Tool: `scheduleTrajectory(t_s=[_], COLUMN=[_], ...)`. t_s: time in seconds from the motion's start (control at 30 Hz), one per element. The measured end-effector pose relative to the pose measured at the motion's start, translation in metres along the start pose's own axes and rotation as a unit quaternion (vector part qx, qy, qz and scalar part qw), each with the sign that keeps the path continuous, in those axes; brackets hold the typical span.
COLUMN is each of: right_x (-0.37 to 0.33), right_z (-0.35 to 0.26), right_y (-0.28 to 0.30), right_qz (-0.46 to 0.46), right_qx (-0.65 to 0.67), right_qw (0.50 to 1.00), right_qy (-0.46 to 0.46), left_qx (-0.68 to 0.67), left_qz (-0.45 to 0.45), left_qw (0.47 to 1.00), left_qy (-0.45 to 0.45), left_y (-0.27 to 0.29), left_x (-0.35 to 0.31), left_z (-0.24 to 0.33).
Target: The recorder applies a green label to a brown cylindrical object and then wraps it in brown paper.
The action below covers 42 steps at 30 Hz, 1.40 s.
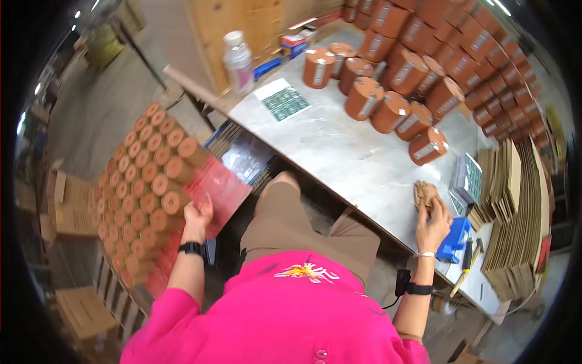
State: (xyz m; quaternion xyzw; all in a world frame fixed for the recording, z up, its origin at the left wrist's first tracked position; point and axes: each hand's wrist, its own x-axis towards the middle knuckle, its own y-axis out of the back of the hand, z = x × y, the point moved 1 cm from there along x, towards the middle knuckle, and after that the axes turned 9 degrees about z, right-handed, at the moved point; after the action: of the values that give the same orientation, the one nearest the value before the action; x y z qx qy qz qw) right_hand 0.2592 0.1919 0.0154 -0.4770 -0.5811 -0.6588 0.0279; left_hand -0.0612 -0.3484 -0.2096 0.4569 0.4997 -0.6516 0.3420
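On the right of the metal tabletop (357, 164), my right hand (434, 223) grips a crumpled brown rag or wad of paper (426, 193); which of the two I cannot tell. My left hand (199, 217) is over a red sheet (221, 188), loosely curled with its fingers apart and nothing visible in it. Beside it stand several rows of orange-brown cylinders (151, 164), each with a round hole in its end. Across the tabletop are similar cylinders (365, 98) with silvery label strips; the nearest one (428, 145) lies tilted.
Cylinders (479, 42) are stacked high at the back right. Flat cardboard (515, 224) is piled at the right edge, near a blue tape dispenser (453, 239) and a hammer (468, 267). A label sheet (282, 100) and a plastic bottle (239, 64) are at the far left.
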Motion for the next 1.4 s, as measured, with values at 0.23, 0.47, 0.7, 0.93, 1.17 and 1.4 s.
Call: scheduleTrajectory(t_s=[0.23, 0.47, 0.7, 0.93, 1.17, 1.4], right_x=[0.010, 0.016, -0.028, -0.034, -0.017, 0.076], right_z=[0.003, -0.007, -0.030, -0.034, -0.006, -0.096], right_y=[0.001, -0.020, 0.023, 0.024, -0.003, 0.005], right_qz=[0.038, -0.032, -0.090, -0.074, -0.068, 0.042], right_qx=[0.005, 0.082, 0.124, 0.127, 0.273, 0.372], right_qw=[0.999, 0.994, 0.984, 0.987, 0.946, 0.927], right_qy=[-0.024, -0.068, -0.094, -0.066, -0.160, -0.015], left_qx=[0.649, 0.506, 0.595, 0.564, 0.587, 0.601], left_qz=[-0.419, -0.654, -0.496, -0.667, -0.696, -0.658], left_qw=[0.602, 0.037, -0.188, -0.006, 0.210, 0.344], left_qy=[-0.202, -0.561, -0.604, -0.487, -0.356, -0.296], left_y=[-0.098, -0.131, -0.159, -0.123, -0.089, -0.074], left_x=[-0.251, -0.305, -0.294, -0.294, -0.262, -0.245], left_z=[-0.216, -0.461, -0.562, -0.485, -0.388, -0.388])
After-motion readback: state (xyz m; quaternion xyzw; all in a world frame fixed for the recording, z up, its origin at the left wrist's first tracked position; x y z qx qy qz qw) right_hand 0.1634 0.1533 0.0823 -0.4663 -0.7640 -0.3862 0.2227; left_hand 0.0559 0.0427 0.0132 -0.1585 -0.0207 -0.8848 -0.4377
